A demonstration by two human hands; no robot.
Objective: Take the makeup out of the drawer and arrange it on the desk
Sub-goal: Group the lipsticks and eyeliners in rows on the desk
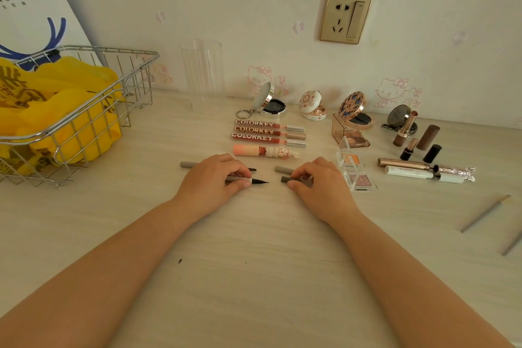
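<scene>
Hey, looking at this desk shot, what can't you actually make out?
Head view only:
- Eyeliner pen: barrel mostly hidden by the left hand.
- Pen cap: far end covered by the right hand.
- White mascara tube: label print too small to read.
- Two grey pencils: the lower one cut off by the right edge.
- Drawer: not in view.

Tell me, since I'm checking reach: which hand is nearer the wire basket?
Left. The left hand lies a little to the right of the wire basket; the right hand lies farther right still.
</scene>
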